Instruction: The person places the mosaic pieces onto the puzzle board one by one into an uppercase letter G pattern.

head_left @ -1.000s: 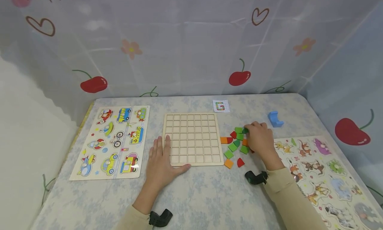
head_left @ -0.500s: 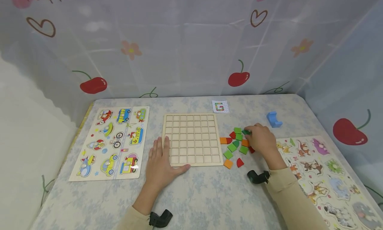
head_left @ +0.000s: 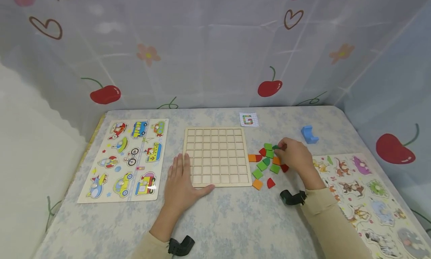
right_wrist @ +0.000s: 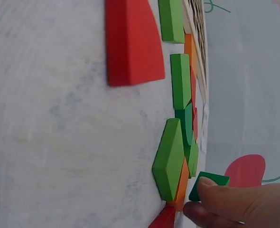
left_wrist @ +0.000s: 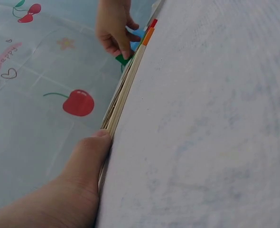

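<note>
A wooden grid board (head_left: pixel 219 158) lies in the middle of the table. My left hand (head_left: pixel 181 184) rests along its left edge with straight fingers, the thumb (left_wrist: pixel 95 147) against the front edge. At the right, my right hand (head_left: pixel 296 158) pinches a dark green block (right_wrist: pixel 211 183) between thumb and finger, at the far end of a loose group of blocks. Around it lie light green squares (head_left: pixel 268 146), orange squares (head_left: pixel 257 184), red quarter-round pieces (head_left: pixel 271 183) and another dark green piece (head_left: pixel 266 161). The fingers partly cover the held block in the head view.
A small card with a coloured G (head_left: pixel 248 119) lies beyond the board. A blue bracket-shaped piece (head_left: pixel 309 134) stands behind the right hand. A vehicle puzzle (head_left: pixel 126 160) lies left, an animal puzzle (head_left: pixel 367 199) right, partly under the right sleeve.
My right hand has drawn slightly to the right, uncovering more of the orange and red blocks beside it. The left hand stays on the board's edge.
</note>
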{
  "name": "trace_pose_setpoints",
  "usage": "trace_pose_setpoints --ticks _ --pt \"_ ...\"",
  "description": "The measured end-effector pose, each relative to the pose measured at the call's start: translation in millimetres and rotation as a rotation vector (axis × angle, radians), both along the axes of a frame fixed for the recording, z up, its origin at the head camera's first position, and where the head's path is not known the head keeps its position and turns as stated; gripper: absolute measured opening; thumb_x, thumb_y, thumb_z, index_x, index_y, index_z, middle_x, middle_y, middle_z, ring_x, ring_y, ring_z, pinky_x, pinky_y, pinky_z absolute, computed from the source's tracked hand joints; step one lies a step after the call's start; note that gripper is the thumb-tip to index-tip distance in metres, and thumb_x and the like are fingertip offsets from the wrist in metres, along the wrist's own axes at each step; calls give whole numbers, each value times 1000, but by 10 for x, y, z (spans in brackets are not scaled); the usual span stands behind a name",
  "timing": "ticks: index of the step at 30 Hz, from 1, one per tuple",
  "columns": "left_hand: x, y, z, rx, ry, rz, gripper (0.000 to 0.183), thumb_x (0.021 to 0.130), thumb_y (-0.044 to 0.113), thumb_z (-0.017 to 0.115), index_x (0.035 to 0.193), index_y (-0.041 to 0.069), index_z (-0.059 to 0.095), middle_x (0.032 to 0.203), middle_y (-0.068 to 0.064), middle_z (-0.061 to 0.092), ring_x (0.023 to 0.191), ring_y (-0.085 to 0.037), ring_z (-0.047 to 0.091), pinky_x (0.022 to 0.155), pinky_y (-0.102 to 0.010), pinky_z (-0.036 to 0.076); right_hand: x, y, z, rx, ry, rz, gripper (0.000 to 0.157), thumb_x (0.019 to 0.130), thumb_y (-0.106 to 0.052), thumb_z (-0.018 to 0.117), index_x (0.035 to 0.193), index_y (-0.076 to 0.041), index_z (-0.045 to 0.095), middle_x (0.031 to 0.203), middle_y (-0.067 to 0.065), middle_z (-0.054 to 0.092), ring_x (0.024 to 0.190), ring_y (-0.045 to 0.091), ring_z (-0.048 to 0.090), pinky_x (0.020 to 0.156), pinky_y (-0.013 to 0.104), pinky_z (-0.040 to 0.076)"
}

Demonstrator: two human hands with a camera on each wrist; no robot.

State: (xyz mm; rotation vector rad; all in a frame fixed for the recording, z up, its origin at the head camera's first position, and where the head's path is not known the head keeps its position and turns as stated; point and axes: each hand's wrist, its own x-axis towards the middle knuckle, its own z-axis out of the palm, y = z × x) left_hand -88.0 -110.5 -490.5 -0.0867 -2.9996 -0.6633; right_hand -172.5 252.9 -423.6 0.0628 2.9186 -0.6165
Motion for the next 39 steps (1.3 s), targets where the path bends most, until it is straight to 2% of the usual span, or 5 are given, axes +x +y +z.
trace_pose_setpoints --ticks 4,14,25,32,39 --pt "1 2 2 10 9 1 136 64 88 63 160 8 9 167 -17 10 156 -34 8 125 -53 15 -26 -25 26 -49 26 -6 26 96 -28 63 111 -7 60 112 16 67 75 24 58 61 32 45" --pt "-6 8 19 12 3 1 136 64 88 63 161 8 8 168 -15 9 156 -32 7 126 -52 14 -132 -297 56 -141 86 23 31 98 -26 64 125 -13 57 111 13 67 73 23 58 58 28 48" --pt "-9 9 9 12 -9 5 136 64 89 61 161 10 7 168 -15 10 156 -31 6 126 -50 14 -382 -945 109 -273 51 202 27 97 -25 64 123 -17 59 105 9 66 54 20 47 53 31 43" --pt "2 15 14 -14 -36 20 138 64 92 57 160 5 7 168 -16 8 156 -29 4 127 -48 12 -533 -1300 8 -249 -7 272 24 97 -24 64 121 -19 62 102 5 67 74 19 58 64 30 47" --pt "7 23 42 -21 -28 26 139 64 92 57 159 3 9 168 -15 9 156 -28 6 127 -47 13 -619 -1446 -54 -198 12 281 19 98 -24 63 116 -19 64 95 2 67 72 19 59 62 31 47"
